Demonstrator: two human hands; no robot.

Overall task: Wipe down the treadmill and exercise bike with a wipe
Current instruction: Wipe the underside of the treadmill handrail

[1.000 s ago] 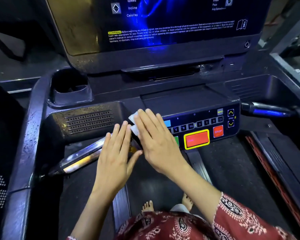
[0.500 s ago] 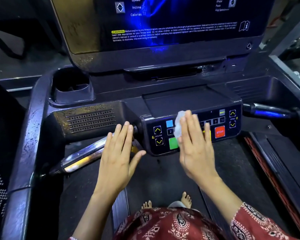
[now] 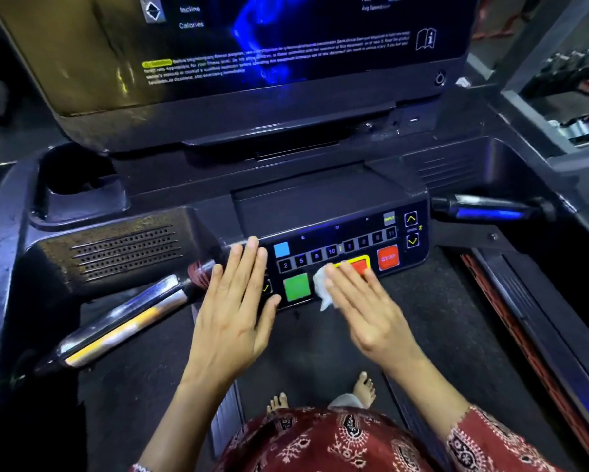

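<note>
My right hand [image 3: 364,311], fingers flat, presses the wipe [image 3: 321,288] against the control panel [image 3: 337,233] just right of the green button [image 3: 296,287]. My left hand [image 3: 233,311] lies flat, empty, at its left end. Light strokes should spare the keys.

Dim, with deep shadow in the corners and below the treadmill [image 3: 320,195] console; a blue glow smears across the screen [image 3: 269,46], with a yellow-brown reflection on its left; a warm streak of glare runs along the left handle [image 3: 123,321]; blue glints sit on the right handle [image 3: 490,211]; the screen's small print is blurred; the side rail [image 3: 0,267] bows at the wide-angle edge.
</note>
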